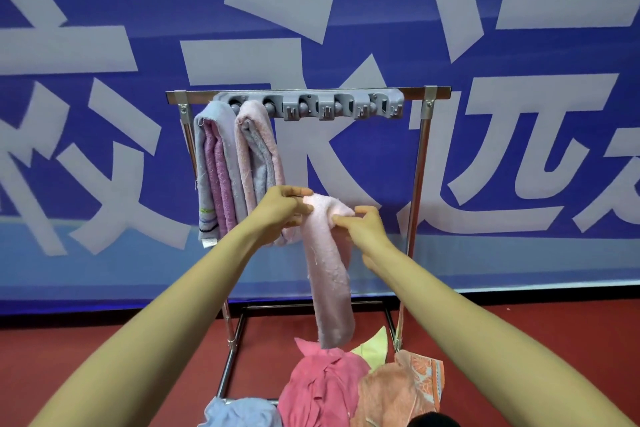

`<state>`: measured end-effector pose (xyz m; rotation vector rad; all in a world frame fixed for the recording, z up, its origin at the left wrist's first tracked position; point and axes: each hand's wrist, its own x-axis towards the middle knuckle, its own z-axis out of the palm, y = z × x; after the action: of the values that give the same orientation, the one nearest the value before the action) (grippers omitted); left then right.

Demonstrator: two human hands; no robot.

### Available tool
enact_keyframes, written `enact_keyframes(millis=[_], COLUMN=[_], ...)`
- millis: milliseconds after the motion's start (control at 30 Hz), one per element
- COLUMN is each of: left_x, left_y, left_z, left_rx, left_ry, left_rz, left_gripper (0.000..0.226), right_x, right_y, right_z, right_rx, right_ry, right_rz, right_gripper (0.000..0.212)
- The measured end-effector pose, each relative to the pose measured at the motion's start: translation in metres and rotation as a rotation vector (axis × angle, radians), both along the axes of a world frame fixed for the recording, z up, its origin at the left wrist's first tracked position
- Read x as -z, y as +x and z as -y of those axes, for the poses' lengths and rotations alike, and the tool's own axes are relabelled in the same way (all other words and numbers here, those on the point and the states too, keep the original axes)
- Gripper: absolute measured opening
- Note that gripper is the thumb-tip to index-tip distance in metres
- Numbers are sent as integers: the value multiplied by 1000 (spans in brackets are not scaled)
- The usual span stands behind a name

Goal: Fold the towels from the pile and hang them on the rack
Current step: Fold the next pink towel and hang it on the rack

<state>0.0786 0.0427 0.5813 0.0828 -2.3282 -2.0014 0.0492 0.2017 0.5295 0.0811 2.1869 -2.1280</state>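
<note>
A pile of towels (322,388) is seen nearest, on the red floor (581,322). Above it, a pale pink towel (329,270) is pinched at its top by the left hand (282,210) and the right hand (362,227). Beyond, a grey towel (207,156) and a pink towel (258,149) are hung on the rack (420,166).

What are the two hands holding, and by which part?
Both hold the pale pink towel by its folded top end: the left hand pinches one side, the right hand the other. The rest hangs down.
</note>
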Motion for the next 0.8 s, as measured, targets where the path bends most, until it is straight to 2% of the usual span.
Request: enact_keyframes(millis=[133,233,300,467,533,633,700,800], left_x=[3,1,-3,-11,-12,-12,-13,-16], left_y=[1,2,1,4,4,5,6,3], left_z=[4,5,2,-13,-12,-5,-2,4], left_rx=[-12,16,13,-33,-69,-101,-106,-120], left_ry=[-64,-33,-3,23,9,25,78,170], left_rz=[16,8,-5,-12,1,53,70,67], left_gripper=[31,30,29,30,30,31,33,36], right_x=[-31,-59,-62,-32,-27,-37,-45,-50], right_y=[-2,1,3,12,12,13,13,14], right_z=[-15,-31,-36,-31,-31,-30,-27,-23], right_rx=[27,-126,-141,-242,-231,-152,-106,-213], right_ry=[-11,-75,-77,28,40,21,55,202], right_rz=[-65,36,67,112,29,-79,-153,-162], right_gripper=[50,18,1,19,17,44,44,52])
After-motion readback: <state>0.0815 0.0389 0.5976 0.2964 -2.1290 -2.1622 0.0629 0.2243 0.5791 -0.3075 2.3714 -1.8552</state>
